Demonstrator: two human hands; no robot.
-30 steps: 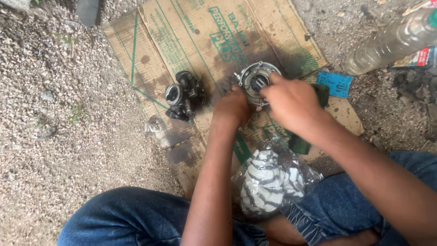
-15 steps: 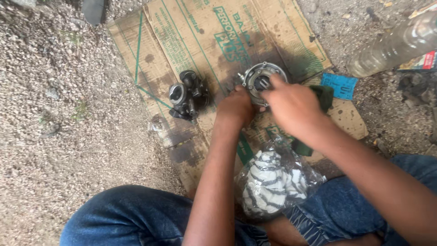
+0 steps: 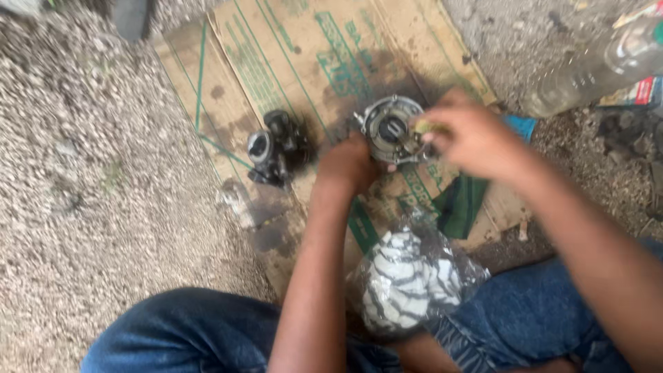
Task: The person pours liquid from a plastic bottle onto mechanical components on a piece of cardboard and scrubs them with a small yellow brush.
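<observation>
Two hands work on one part, so divide the duties — one steadies, one works. Nearest you, between your knees at 6 o'clock, a clear plastic bag of black-and-white cloth (image 3: pixel 407 283) lies on your blue jeans (image 3: pixel 186 331); keep your forearms off it so nothing drags as you move.

Further out, your left hand (image 3: pixel 353 164) is closed around the lower-left edge of the round metal housing (image 3: pixel 388 130), wrist straight, forearm running up from 6 o'clock. Hold that grip firm and keep the housing face-up and level on the cardboard sheet (image 3: pixel 304 69), so the open centre stays in your sight.

Your right hand (image 3: pixel 476 141) comes in from 4 o'clock, forearm angled across your right knee, fingers curled and pinched at the housing's right rim. Something small and yellowish appears between the fingertips; motion blur prevents identifying it. Judged from this pose, the work is fine handling at the rim — use the fingertips, apply light pressure, and let the left hand absorb any twist.

At 9 o'clock of the housing, well apart from both hands, a dark carburettor body (image 3: pixel 273 148) rests on an oil-stained patch of the cardboard. A folded green cloth (image 3: pixel 461 204) lies at 5 o'clock of the housing, under your right wrist.

Farthest away, at 2 o'clock, a clear plastic bottle (image 3: pixel 594 69) lies on the gravel (image 3: pixel 83 193) — keep small parts on the cardboard, since gravel would likely swallow anything dropped.
</observation>
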